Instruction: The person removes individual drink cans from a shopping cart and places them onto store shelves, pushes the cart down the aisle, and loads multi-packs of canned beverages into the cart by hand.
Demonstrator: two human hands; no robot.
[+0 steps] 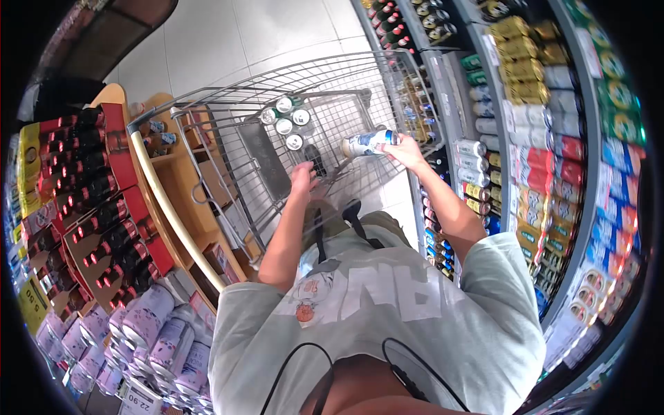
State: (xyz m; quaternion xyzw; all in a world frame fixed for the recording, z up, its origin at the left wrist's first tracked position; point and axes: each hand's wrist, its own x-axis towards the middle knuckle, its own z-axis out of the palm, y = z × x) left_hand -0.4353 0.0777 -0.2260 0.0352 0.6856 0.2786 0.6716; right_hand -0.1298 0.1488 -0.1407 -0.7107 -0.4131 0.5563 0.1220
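Observation:
My right hand (408, 153) is closed around a white and blue can (370, 143), which lies on its side in the air over the shopping cart (277, 77). My left hand (302, 181) holds nothing, its fingers somewhat apart, near the cart's near side. A dark object (315, 160), too unclear to name, is just beyond those fingers. Several cans (284, 126) with silver tops stand upright, grouped in the cart, their sides mostly hidden. A dark grey panel (263, 160) of the cart is left of my left hand.
Shelves of cans and multipacks (529, 176) rise close on my right. To my left are a wooden stand (166, 180), dark bottles in red cartons (104, 214) and stacked pale purple cans (149, 318). Light floor tiles (256, 31) show beyond the cart.

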